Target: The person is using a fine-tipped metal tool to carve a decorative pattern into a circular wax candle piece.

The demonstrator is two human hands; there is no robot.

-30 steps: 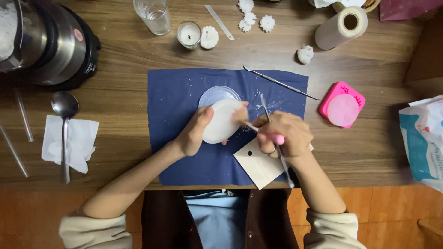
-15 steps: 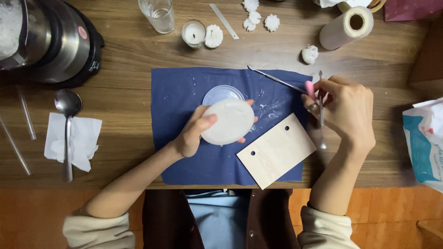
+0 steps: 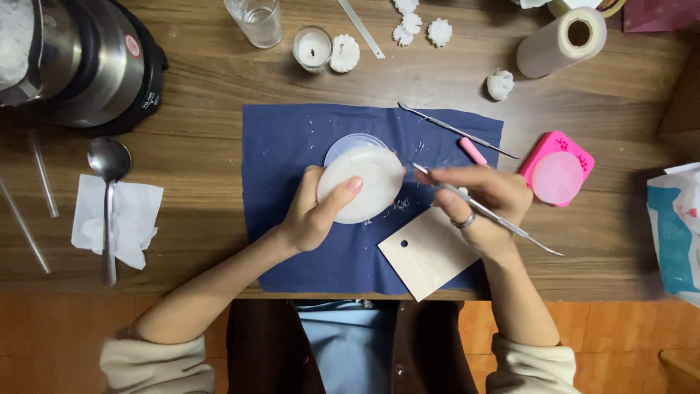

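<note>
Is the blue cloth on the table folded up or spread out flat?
Spread out flat. The dark blue cloth lies open on the wooden table, all edges showing, with no folds visible.

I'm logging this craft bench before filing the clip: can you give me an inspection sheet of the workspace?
Surface: brown wooden table, with a dark blue cloth mat flecked with white scraps.
Job's things: round white wax disc; thin metal pick tool.
Clutter: pink silicone mould, small pale wooden board, second metal pick, pink stick, metal spoon on a white tissue, glass candle, white roll, steel pot.
Grippers: left hand holds the disc; right hand holds the pick, tip beside the disc's edge.
Cables: nothing seen.
Surroundings: orange floor.
</note>
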